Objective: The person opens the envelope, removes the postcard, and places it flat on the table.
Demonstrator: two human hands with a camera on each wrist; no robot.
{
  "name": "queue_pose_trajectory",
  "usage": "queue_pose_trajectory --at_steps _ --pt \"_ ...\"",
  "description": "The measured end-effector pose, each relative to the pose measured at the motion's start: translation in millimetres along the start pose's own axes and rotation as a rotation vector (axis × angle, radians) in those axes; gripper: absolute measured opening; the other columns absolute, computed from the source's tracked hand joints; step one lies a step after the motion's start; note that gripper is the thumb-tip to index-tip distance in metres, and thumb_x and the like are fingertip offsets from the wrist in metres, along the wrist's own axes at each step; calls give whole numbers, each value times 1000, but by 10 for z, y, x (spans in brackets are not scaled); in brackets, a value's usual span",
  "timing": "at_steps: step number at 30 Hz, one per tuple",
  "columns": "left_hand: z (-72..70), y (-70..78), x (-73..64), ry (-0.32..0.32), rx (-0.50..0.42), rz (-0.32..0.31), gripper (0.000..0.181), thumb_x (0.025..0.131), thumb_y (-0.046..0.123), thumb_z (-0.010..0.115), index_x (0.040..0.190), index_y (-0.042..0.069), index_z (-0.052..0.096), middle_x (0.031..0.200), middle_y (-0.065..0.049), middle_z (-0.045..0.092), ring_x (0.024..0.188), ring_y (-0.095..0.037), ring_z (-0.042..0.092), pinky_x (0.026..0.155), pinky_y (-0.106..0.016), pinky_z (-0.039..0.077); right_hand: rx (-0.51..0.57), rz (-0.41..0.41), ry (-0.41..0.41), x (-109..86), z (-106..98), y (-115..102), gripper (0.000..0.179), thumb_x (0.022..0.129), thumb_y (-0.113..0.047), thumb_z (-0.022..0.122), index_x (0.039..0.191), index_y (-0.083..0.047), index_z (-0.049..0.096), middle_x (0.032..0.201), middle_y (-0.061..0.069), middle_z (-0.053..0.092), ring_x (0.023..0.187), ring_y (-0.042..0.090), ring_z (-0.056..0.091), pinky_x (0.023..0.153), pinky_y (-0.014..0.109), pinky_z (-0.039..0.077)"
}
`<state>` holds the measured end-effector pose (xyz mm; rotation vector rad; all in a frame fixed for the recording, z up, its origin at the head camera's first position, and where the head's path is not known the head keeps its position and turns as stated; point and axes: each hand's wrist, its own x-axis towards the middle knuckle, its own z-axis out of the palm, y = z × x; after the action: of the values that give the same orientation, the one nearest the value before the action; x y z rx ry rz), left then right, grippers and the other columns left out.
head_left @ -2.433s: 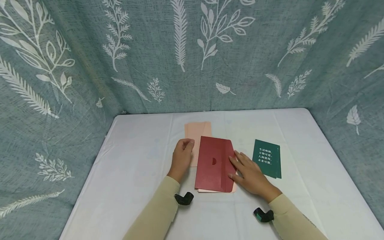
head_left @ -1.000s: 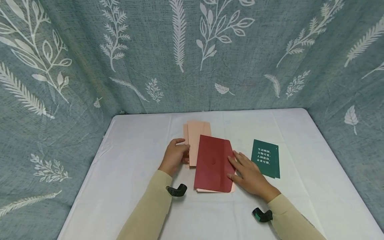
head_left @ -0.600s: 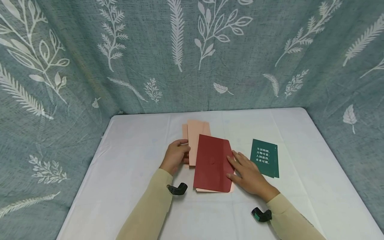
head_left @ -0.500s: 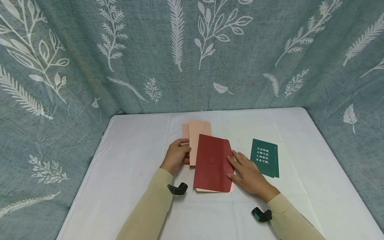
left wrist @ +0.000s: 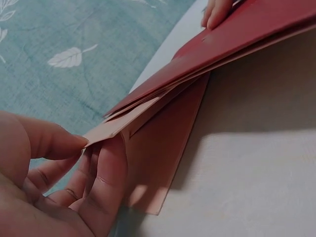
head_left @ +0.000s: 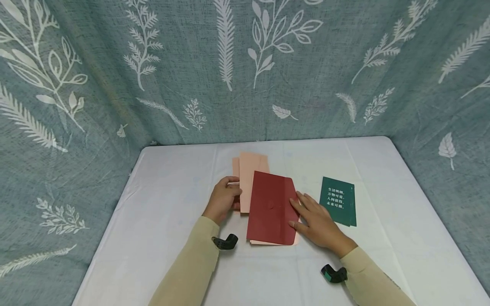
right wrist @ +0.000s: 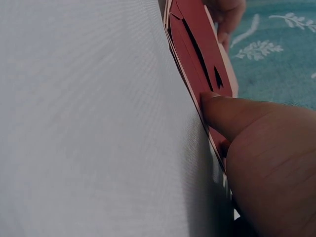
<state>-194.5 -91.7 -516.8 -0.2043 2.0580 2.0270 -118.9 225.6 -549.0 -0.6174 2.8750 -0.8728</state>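
A red envelope (head_left: 266,204) with a flap along its right side lies in the middle of the table, over pale pink paper that shows at its lower edge. My right hand (head_left: 317,221) rests on its right edge with fingers spread and fairly straight; the thumb lies on the red surface in the right wrist view. My left hand (head_left: 223,199) pinches the left edge of a pink envelope (left wrist: 106,131) between thumb and fingers, lifting that edge. Another pink envelope (left wrist: 163,148) lies beneath it. The red envelope covers much of the upper pink one.
Dark green cards (head_left: 337,199) with white writing lie overlapped to the right of my right hand. A white cloth (head_left: 172,182) covers the table. A blue-green leaf-patterned curtain (head_left: 245,106) hangs round the back and sides.
My left hand has moved a little left and now pinches the upper pink envelope. That envelope's left edge has lifted and separated from the one beneath. My right hand stays on the red envelope.
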Motion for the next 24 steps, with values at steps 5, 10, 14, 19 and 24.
queue_pose_trajectory --at_steps 5,10,14,19,24 --pt "-50 32 -14 18 -23 16 44 104 1 62 148 4 57 118 -17 66 87 -24 68 62 -34 57 -7 1 5 1 18 20 76 105 -41 72 167 -8 43 177 15 25 162 41 17 121 71 20" --pt "-122 61 -20 52 -44 28 44 104 -2 61 147 3 56 115 -17 66 83 -25 70 60 -33 56 -6 0 8 0 21 23 76 105 -41 72 167 -9 44 177 16 26 162 41 17 121 71 20" --pt "-190 67 -13 82 -60 39 44 103 -4 61 146 3 56 114 -18 67 80 -25 71 58 -32 56 -6 1 7 1 17 14 76 105 -41 72 167 -8 44 177 16 26 162 41 18 121 71 20" --pt "-265 78 -15 109 -61 42 44 103 -6 60 146 4 56 113 -18 66 78 -25 71 57 -31 56 -3 1 10 1 15 7 76 104 -41 72 167 -8 44 177 16 26 162 41 18 122 71 20" --pt "-349 120 -21 141 -53 43 44 104 -6 60 147 3 55 114 -18 65 80 -23 71 56 -28 55 -4 1 10 4 17 3 76 104 -41 72 167 -8 44 177 16 26 162 41 18 122 71 20"
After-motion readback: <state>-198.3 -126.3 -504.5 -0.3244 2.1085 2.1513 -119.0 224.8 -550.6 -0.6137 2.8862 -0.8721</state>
